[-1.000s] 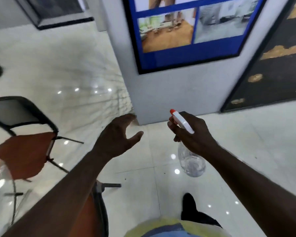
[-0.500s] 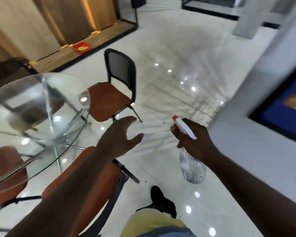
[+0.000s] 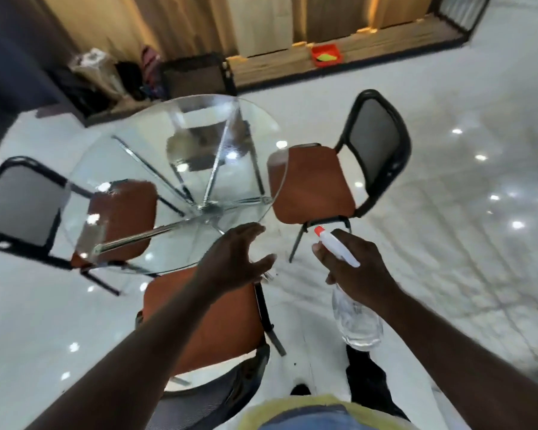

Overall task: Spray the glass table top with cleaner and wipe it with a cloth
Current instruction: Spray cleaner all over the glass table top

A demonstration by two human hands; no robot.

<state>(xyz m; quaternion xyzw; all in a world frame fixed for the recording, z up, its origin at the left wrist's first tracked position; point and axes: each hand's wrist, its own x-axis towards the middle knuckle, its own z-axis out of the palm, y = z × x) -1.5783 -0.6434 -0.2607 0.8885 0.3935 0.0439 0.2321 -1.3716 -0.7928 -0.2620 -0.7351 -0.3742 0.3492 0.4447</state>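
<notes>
Off the near edge of the glass table top [image 3: 131,144], right hand [image 3: 359,271] grips spray bottle [image 3: 356,321].
Empty left hand [image 3: 233,262], fingers spread; aim nozzle over glass before squeezing.

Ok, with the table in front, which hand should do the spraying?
Right. The right hand grips the spray bottle, with its red-tipped nozzle pointing roughly toward the glass table top. The left hand is open and empty by the table's near rim. No cloth is in view.
</notes>
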